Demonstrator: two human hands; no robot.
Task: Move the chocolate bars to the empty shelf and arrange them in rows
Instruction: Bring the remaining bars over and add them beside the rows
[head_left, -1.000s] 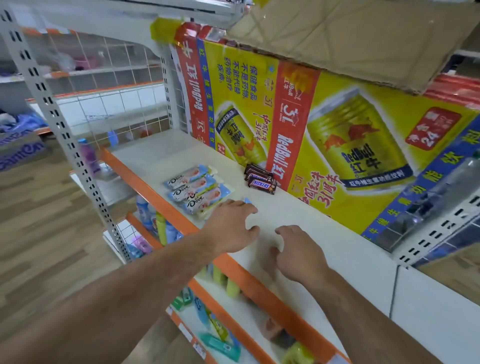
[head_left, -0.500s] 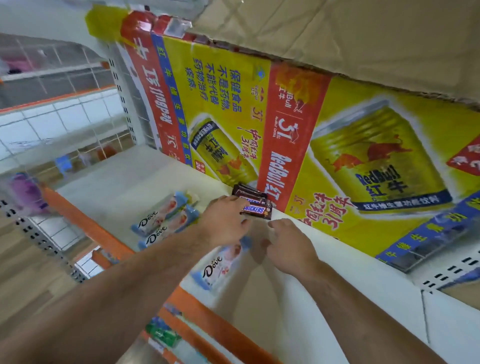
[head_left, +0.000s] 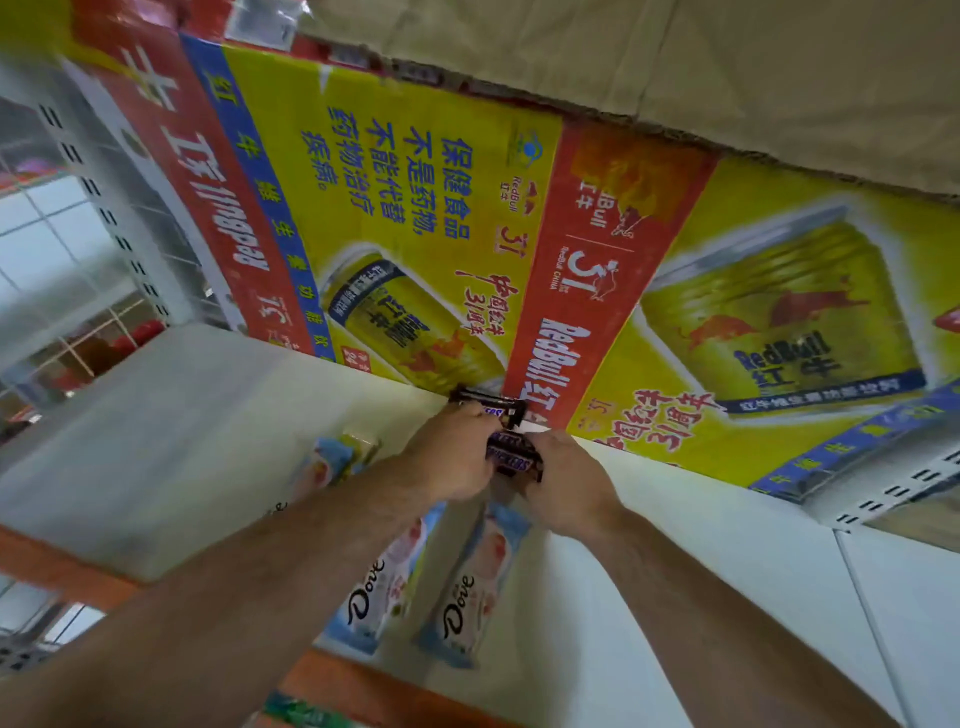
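Head view, left hand (head_left: 451, 448) and right hand (head_left: 567, 480), fingers curled round glossy brown Snickers bars (head_left: 511, 456), smooth white shelf (head_left: 182, 441)

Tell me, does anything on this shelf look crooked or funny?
Yes. The Red Bull poster behind the shelf sits sideways: its words run downward instead of across. The Snickers bars in front of it are bunched unevenly, not in a neat row.

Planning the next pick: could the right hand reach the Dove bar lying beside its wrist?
Probably yes: the Dove bar lies flat, uncovered, on the shelf near the right hand. But that hand grips the Snickers bars and must let go first.
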